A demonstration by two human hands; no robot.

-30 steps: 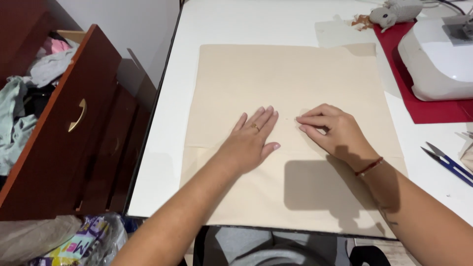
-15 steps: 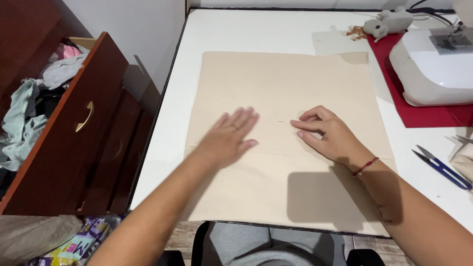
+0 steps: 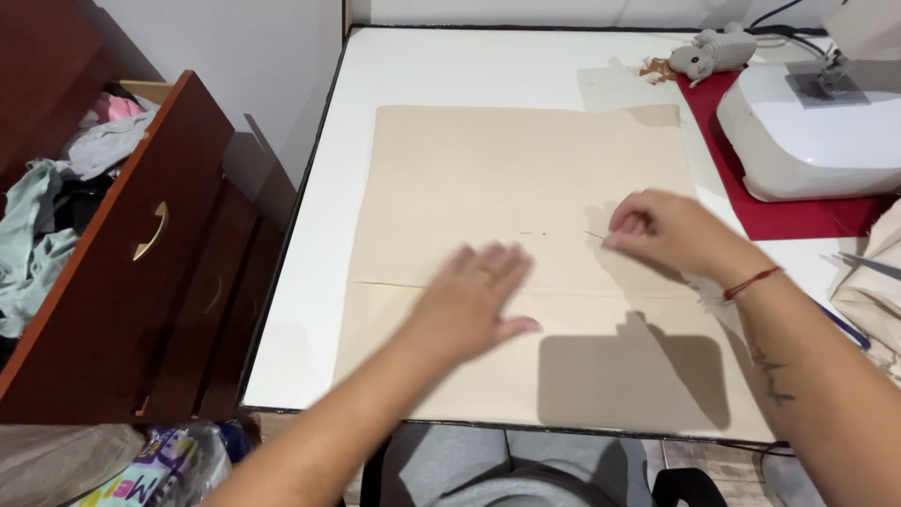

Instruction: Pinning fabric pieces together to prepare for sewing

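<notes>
Beige fabric [image 3: 526, 188]: a large pale rectangle lying flat on the white tabletop [image 3: 450, 70]; its near edge reaches the tabletop's front edge, and a straight horizontal fold line crosses it a little below its middle
Left hand [image 3: 474, 300]: lies palm down on the fabric right at the fold line, near the fabric's centre; its fingers [image 3: 488, 263] are released and stretched out flat, slightly blurred
Right hand [image 3: 666, 230]: over the fabric to the right of its centre, just above the fold line; fingers clenched together in a pinch, with a thin short pin or needle [image 3: 593, 235] showing at the fingertips, pointing toward the fabric's middle; whether the hand rests on the cloth cannot be told
Red cord bracelet [image 3: 751, 282]: around the right wrist, over the fabric's right edge
Small dark marks [image 3: 532, 233]: on the fabric, just left of the pin, between the two hands
Sewing machine [image 3: 807, 131]: white, to the right of the fabric, standing on a red mat [image 3: 798, 216]
Small grey toy figure [image 3: 713, 54]: beyond the fabric's far right corner, near the machine
Folded pale cloth [image 3: 873, 282]: right of the fabric, at the picture's edge
Dark wooden dresser [image 3: 122, 282]: left of the fabric, beside the tabletop; its top drawer is pulled open and holds loose clothes [image 3: 47, 225]
Colourful plastic bag [image 3: 160, 465]: on the floor, below the dresser, left of the fabric's near corner
</notes>
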